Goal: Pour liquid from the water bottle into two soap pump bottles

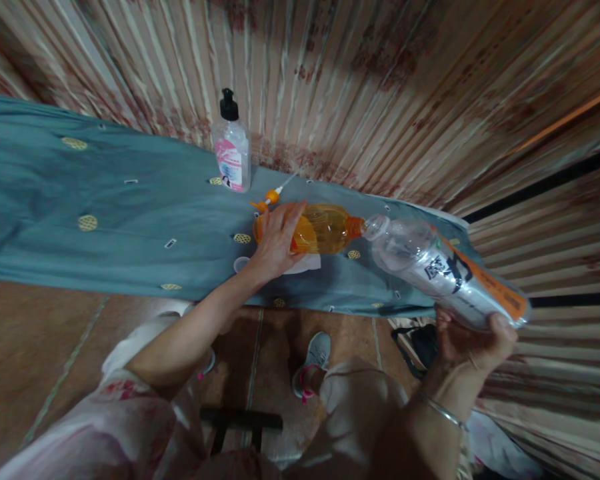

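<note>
My left hand (277, 243) is closed around the lower part of an orange see-through bottle (327, 229), whose threaded neck points right. In my right hand (475, 340) is a clear plastic bottle (430, 260) with a white and orange label, tilted so its mouth meets the orange bottle's neck. Whether liquid passes between the two mouths I cannot tell. Just behind my left hand lies an orange pump top (272, 197) with a thin clear tube. A small clear round cap (241, 265) and a piece of white paper or cloth (305, 264) lie near my left wrist.
A clear pump bottle (233, 157) with a black top and pink label stands at the back of the table. Teal cloth (130, 213) with yellow pineapple prints covers the narrow table. Pleated curtains (290, 80) hang behind and to the right. A dark bag (420, 347) is below the front edge.
</note>
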### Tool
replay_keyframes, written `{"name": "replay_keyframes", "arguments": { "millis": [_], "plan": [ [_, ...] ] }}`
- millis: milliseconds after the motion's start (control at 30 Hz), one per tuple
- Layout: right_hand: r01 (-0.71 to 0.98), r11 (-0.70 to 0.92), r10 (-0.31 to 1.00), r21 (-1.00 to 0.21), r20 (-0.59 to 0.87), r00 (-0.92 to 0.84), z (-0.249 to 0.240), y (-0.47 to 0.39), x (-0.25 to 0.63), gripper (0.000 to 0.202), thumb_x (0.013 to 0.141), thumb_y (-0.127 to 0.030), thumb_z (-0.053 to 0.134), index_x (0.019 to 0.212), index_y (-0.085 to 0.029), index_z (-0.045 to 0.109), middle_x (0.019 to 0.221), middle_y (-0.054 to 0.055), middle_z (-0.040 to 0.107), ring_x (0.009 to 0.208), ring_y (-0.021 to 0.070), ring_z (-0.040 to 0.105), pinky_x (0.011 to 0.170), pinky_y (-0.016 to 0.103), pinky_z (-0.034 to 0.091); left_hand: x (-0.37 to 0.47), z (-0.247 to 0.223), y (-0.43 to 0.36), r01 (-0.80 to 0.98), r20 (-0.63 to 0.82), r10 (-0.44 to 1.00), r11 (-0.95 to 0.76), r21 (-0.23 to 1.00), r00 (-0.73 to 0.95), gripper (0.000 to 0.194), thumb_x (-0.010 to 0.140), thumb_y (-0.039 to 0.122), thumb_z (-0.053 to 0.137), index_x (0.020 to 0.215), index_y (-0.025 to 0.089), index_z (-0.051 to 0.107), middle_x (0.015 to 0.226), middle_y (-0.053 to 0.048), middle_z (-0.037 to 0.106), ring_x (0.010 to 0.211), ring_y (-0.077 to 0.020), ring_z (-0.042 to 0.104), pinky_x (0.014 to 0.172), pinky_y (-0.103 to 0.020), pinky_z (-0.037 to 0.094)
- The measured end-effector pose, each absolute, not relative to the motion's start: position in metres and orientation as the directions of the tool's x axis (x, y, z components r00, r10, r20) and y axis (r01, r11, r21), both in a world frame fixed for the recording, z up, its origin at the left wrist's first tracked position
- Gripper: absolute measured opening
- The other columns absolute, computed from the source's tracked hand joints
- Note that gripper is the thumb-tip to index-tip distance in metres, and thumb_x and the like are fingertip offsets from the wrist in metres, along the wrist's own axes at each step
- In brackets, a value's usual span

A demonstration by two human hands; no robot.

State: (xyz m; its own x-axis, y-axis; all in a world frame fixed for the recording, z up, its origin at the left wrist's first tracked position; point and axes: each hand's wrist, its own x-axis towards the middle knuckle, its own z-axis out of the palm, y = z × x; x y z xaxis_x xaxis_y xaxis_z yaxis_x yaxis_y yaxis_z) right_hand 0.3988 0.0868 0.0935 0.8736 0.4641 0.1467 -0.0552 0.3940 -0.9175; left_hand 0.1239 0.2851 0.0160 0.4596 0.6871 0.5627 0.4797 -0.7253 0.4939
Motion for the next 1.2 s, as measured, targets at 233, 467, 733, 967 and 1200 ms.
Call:
{"name": "replay_keyframes", "arguments": {
  "millis": [233,467,733,967,1200],
  "plan": [
    [-0.047,0.394,0.462,-0.918,0.153,0.874,0.0905,0.0851,0.4026,0.043,0.042,-0.034,0.061,0.083,-0.020,0.060,0.106,0.007,0.070,0.093,0.0278,0.066,0.031,0.016,0.041,0.1246,0.0165,0.2851,0.480,0.549,0.698,-0.715,0.508,0.460,0.095,0.077,0.037,0.080,0.156,0.021,0.030,0.149,-0.018,0.049,0.140,-0.0383,0.044,0.117,-0.060,0.033],
    [-0.062,0.408,0.465,-0.911,0.148,0.873,0.0933,0.0866,0.3997,0.049,0.042,-0.032,0.061,0.090,-0.023,0.062,0.109,0.005,0.069,0.089,0.0260,0.067,0.031,0.015,0.039,0.1255,0.0156,0.2847,0.472,0.555,0.697,-0.717,0.513,0.455,0.093,0.078,0.035,0.078,0.156,0.018,0.031,0.148,-0.018,0.049,0.140,-0.0378,0.043,0.118,-0.059,0.031],
    [-0.056,0.390,0.463,-0.919,0.144,0.875,0.0934,0.0856,0.3979,0.050,0.043,-0.032,0.063,0.092,-0.024,0.064,0.113,0.004,0.070,0.094,0.0277,0.068,0.035,0.015,0.040,0.1252,0.0152,0.2849,0.479,0.554,0.693,-0.720,0.503,0.461,0.092,0.080,0.038,0.076,0.156,0.019,0.029,0.150,-0.019,0.049,0.141,-0.0377,0.044,0.119,-0.057,0.030],
    [-0.071,0.412,0.467,-0.908,0.144,0.872,0.0926,0.0866,0.4009,0.051,0.041,-0.030,0.060,0.091,-0.022,0.064,0.113,0.006,0.070,0.088,0.0271,0.068,0.030,0.016,0.038,0.1253,0.0159,0.2848,0.473,0.553,0.697,-0.716,0.514,0.456,0.092,0.079,0.038,0.077,0.156,0.017,0.030,0.149,-0.020,0.049,0.140,-0.0381,0.044,0.119,-0.058,0.030],
    [-0.063,0.406,0.478,-0.911,0.153,0.865,0.0956,0.0881,0.3976,0.049,0.042,-0.031,0.059,0.090,-0.022,0.064,0.114,0.007,0.070,0.093,0.0299,0.069,0.030,0.015,0.038,0.1250,0.0172,0.2847,0.493,0.530,0.710,-0.703,0.512,0.463,0.094,0.077,0.037,0.079,0.155,0.018,0.031,0.150,-0.020,0.049,0.141,-0.0387,0.044,0.119,-0.059,0.029]
  ]
}}
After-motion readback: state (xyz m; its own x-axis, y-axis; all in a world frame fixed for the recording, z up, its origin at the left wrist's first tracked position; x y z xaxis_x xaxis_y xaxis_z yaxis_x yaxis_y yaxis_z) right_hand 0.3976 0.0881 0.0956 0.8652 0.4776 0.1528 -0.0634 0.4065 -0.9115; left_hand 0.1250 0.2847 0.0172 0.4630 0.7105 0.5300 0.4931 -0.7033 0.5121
